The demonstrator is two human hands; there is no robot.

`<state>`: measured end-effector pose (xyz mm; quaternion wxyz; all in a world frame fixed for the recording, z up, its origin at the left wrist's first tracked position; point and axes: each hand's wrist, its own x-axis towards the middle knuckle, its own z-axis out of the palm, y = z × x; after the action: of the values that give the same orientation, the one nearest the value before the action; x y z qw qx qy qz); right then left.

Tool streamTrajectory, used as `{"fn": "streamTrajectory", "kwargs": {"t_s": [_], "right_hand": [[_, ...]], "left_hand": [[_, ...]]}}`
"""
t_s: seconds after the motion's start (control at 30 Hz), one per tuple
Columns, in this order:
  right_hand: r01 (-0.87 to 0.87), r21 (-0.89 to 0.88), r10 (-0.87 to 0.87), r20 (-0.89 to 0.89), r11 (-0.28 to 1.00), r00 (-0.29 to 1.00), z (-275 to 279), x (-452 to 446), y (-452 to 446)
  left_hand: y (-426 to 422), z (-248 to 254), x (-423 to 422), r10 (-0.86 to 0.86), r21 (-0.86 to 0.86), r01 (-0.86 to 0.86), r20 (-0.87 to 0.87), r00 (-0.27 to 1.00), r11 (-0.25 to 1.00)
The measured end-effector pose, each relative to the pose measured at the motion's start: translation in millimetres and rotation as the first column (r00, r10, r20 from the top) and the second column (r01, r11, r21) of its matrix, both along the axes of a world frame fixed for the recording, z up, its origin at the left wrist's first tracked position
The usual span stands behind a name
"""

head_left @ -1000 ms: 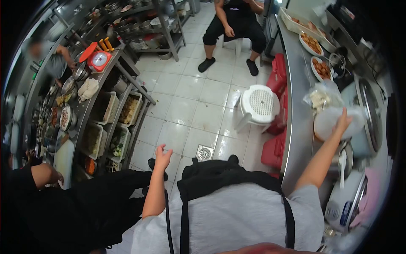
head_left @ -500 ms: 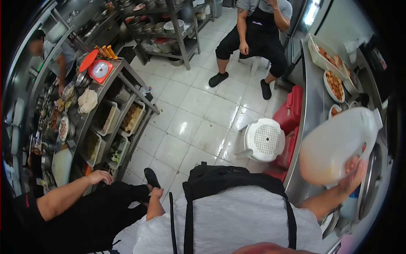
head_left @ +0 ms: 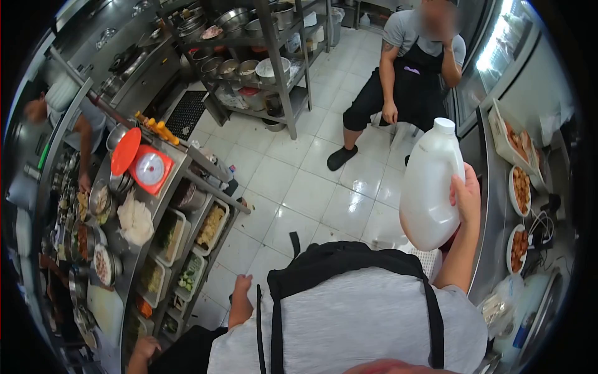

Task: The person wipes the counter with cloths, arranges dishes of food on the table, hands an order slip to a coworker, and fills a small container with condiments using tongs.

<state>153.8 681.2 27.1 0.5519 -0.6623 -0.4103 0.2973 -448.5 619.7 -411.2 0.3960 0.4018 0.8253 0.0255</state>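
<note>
White floor tiles point(head_left: 298, 196) run between a steel counter point(head_left: 489, 215) on the right and a loaded worktable point(head_left: 162, 202) on the left. On the worktable, a red scale point(head_left: 151, 168) stands near the far end. Two white dishes point(head_left: 516, 271) of food and a clear plastic bag point(head_left: 500, 304) sit along the counter. The person's right hand point(head_left: 465, 194) is clasped around the handle of a cloudy plastic jug point(head_left: 428, 190), raised beside the counter, its white cap uppermost. Well apart, the left hand point(head_left: 242, 287) hangs low beside the body; whether its fingers are curled, I cannot tell. Ahead, another person point(head_left: 408, 93) sits facing the jug.
</note>
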Motion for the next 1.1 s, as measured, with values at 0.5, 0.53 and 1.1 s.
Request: {"fn": "streamTrajectory", "kwargs": {"t_s": [0.5, 0.53, 1.1], "right_hand": [[-0.254, -0.174, 0.216, -0.207, 0.952, 0.954, -145, 5, 361], [-0.251, -0.214, 0.208, -0.205, 0.944, 0.957, -168, 7, 399], [-0.312, -0.608, 0.088, -0.369, 0.730, 0.925, -527, -39, 923]], "left_hand": [[217, 48, 35, -0.077, 0.120, 0.098, -0.175, 0.982, 0.988], [217, 40, 37, -0.092, 0.043, 0.101, -0.167, 0.982, 0.994], [483, 120, 178, 0.198, -0.071, -0.200, -0.035, 0.980, 0.977]]}}
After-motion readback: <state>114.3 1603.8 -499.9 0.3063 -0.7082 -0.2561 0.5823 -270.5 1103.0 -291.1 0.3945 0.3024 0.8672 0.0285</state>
